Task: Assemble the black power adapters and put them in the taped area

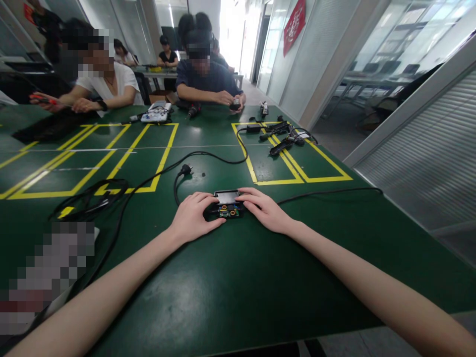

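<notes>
An opened power adapter [229,212] lies on the green table, with coils and a circuit board showing in its black lower half. Behind the board stands a tilted cover [227,197] with a silvery inner face. My left hand [193,216] grips the adapter from the left, its thumb at the front edge and fingers by the cover. From the right, my right hand [265,210] holds the cover's edge with its fingertips. A black cord [330,192] runs off to the right from behind my right hand. Near my left hand is a black plug [186,170] on its cable.
Coiled black cable [92,198] lies at the left, near a blurred-out object [52,272]. Another adapter [254,128] and several dark parts [284,139] sit inside yellow tape at the back right. Co-workers sit across the table, near a power drill [193,110] and a white device [156,113].
</notes>
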{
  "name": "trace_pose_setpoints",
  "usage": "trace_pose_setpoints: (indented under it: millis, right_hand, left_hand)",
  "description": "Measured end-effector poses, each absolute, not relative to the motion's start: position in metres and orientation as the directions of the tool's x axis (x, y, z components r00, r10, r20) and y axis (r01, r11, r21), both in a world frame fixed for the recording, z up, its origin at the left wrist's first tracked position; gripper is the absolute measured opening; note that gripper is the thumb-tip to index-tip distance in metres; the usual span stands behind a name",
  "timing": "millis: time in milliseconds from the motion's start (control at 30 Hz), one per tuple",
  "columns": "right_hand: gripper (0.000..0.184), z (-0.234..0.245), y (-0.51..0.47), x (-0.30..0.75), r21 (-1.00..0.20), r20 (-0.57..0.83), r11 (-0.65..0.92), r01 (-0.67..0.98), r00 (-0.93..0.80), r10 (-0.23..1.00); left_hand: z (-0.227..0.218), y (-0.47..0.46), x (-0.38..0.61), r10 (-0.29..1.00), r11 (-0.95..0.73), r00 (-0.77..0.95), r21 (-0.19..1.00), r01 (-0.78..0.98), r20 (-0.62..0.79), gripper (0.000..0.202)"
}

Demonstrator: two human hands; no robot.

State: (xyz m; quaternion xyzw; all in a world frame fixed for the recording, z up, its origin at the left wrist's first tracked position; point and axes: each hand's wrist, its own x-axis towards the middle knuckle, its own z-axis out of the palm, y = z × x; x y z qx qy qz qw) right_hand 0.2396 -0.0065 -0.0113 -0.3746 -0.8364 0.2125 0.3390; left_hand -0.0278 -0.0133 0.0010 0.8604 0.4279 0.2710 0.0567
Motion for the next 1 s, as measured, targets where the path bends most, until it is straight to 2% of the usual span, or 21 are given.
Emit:
trace_pose_setpoints:
  millis: [133, 267, 400, 600, 1000]
  right_hand:
    - [0.019, -0.013, 0.0, 0.226, -0.81, 0.393, 0.49, 0.323, -0.321, 0.862]
    - [0.036, -0.016, 0.006, 0.218, -0.898, 0.306, 0.368, 0.24, -0.26, 0.916]
    - [0.039, -0.016, 0.007, 0.217, -0.909, 0.264, 0.335, 0.25, -0.28, 0.923]
    - [0.034, -0.015, 0.004, 0.216, -0.901, 0.303, 0.36, 0.242, -0.244, 0.921]
    - [0.034, -0.016, 0.004, 0.215, -0.933, 0.255, 0.301, 0.197, -0.23, 0.939]
  left_hand:
    - [0.002, -0.014, -0.028, 0.75, -0.643, 0.488, 0.318, 0.697, 0.447, 0.04]
    - [0.001, -0.013, -0.029, 0.736, -0.655, 0.49, 0.309, 0.69, 0.467, 0.04]
    - [0.001, -0.014, -0.03, 0.734, -0.658, 0.488, 0.315, 0.684, 0.472, 0.041]
    - [0.003, -0.014, -0.03, 0.734, -0.661, 0.497, 0.315, 0.681, 0.463, 0.038]
    - [0.002, -0.015, -0.029, 0.712, -0.674, 0.503, 0.275, 0.686, 0.489, 0.035]
